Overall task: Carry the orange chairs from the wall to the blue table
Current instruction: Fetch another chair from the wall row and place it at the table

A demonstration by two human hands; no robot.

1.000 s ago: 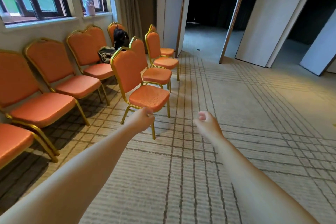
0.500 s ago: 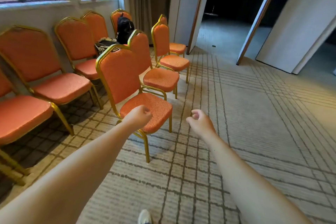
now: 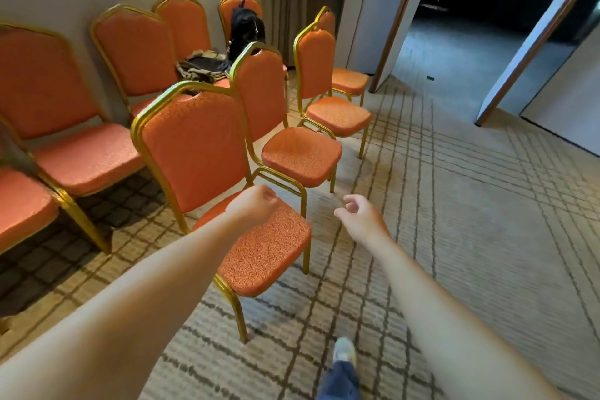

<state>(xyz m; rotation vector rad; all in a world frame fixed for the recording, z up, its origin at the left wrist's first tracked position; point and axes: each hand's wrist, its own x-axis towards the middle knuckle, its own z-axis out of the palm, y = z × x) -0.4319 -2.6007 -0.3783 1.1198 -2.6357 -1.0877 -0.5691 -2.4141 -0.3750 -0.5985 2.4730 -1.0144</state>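
Orange chairs with gold frames stand in two rows. The nearest chair (image 3: 194, 146) of the front row is right before me, its back toward the wall. Behind it stand a second chair (image 3: 298, 153) and a third chair (image 3: 337, 114). Another row of chairs (image 3: 81, 156) lines the wall under the windows. My left hand (image 3: 253, 204) hovers over the nearest chair's seat, fingers curled shut, holding nothing. My right hand (image 3: 360, 217) hangs just right of that seat, fingers loosely curled and apart, empty. No blue table is in view.
A black backpack (image 3: 245, 29) and a folded dark garment (image 3: 203, 66) lie on chairs by the wall. Open carpet (image 3: 470, 237) stretches to the right. Partition panels (image 3: 383, 10) frame a dark doorway at the back. My foot (image 3: 344, 351) shows at the bottom.
I have walked closer to the chairs; the nearest one now fills the middle of the view. My left hand has come over its seat, and my right hand's fingers have loosened.
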